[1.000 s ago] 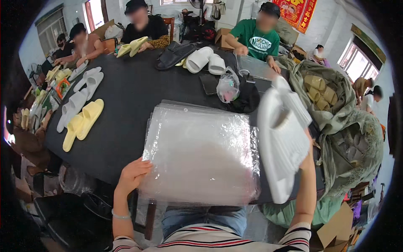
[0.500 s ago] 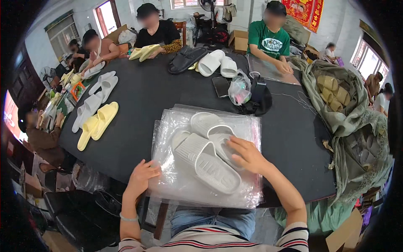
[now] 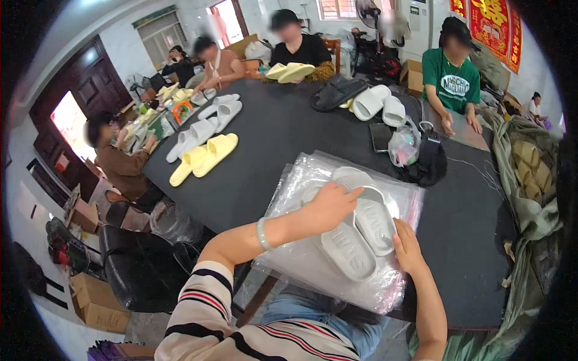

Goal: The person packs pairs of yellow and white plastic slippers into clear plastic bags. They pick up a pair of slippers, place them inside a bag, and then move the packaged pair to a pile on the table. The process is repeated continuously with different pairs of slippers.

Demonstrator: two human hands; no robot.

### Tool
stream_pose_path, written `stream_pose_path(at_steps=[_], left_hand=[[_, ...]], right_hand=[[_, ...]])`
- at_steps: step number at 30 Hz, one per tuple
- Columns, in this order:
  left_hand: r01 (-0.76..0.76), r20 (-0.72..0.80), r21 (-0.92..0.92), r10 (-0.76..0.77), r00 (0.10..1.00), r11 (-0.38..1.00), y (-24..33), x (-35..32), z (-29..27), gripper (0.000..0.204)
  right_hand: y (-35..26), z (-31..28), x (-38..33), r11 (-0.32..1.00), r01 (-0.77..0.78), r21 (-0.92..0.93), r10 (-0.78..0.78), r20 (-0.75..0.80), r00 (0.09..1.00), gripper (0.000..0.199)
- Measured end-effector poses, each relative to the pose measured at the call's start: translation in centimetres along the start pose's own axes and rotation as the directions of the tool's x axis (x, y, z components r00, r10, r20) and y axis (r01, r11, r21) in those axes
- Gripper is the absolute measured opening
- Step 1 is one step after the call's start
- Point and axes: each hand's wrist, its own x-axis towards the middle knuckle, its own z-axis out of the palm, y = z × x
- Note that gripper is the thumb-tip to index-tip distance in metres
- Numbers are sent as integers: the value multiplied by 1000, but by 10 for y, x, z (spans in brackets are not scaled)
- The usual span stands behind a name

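A pair of light grey slide slippers lies on a stack of clear plastic bags in front of me. The left slipper overlaps the right slipper slightly. My left hand reaches across the straps, covering much of the left one. Its index finger is stretched toward the right slipper's strap; the other fingers are partly hidden. My right hand is open, its extended fingers against the outer edge of the right slipper's sole.
Yellow slippers and grey slippers sit at the table's left. Farther back are black slippers, white slippers, a phone and a small plastic bag. Several people work around the dark table. Green cloth sacks stand right.
My left hand has moved from the bags' left edge onto the straps. The right hand has shifted to the right slipper's outer side. The head view has turned left and tilted.
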Motion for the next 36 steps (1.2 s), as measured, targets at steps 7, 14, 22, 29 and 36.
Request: stream_pose_path(at_steps=[7,14,22,29,36], left_hand=[[-9,-40,160,16,999,987,-53,-12,-9,17],[-190,-53,196,204,978,962,-118,-86,-2,12],[-223,58,194,215,975,955,-82,-53,-23,35],[-213,139,218,186,973,952,-111,-34,13,14],[-18,105,367,-22,994,930,-245,-132,2,11]], right_hand=[[-11,-12,-11,956,-37,-290,63,80,995,56],[-15,-6,-8,942,-44,-332,82,101,992,61],[-15,-5,-9,939,-34,-342,69,91,993,62],[-13,-7,-12,921,-49,-387,94,98,991,67],[-14,-4,-7,928,-38,-371,89,120,989,70]])
